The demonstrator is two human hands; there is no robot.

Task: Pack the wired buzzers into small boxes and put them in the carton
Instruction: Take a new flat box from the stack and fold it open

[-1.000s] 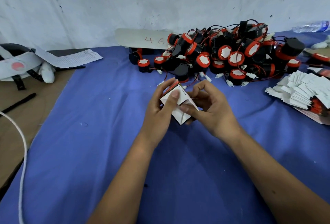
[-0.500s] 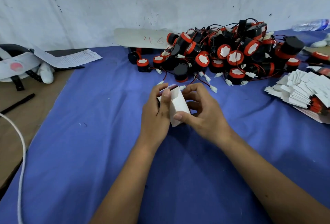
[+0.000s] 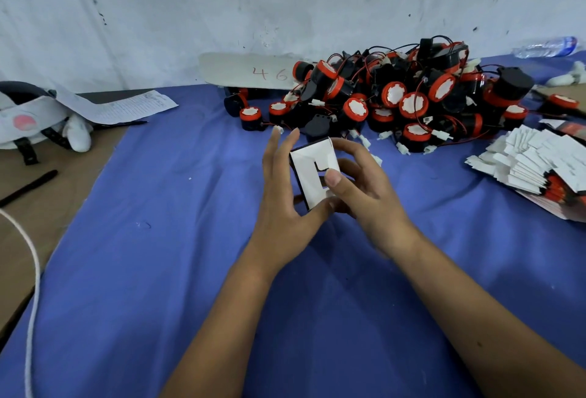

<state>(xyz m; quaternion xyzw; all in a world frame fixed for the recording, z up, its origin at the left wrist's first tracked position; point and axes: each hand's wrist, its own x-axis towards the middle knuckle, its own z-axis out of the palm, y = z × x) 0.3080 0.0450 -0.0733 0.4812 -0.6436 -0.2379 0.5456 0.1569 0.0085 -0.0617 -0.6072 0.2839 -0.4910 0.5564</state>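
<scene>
Dozens of buzzers point(image 3: 393, 102) heaped behind the box point(image 3: 312, 172), perhaps touching flat cartons point(image 3: 539, 159).

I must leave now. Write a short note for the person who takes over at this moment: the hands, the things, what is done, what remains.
Left hand: fingers straight, thumb supporting the small box from below.
Right hand: curled round the box, thumb pressing its flap.
Buzzer pile lies behind the hands on the blue cloth; flat boxes are stacked at right.
Done: one box folded into shape.
Left: whether a buzzer is inside cannot be seen; close it, then pack the rest. No carton is in view.
</scene>
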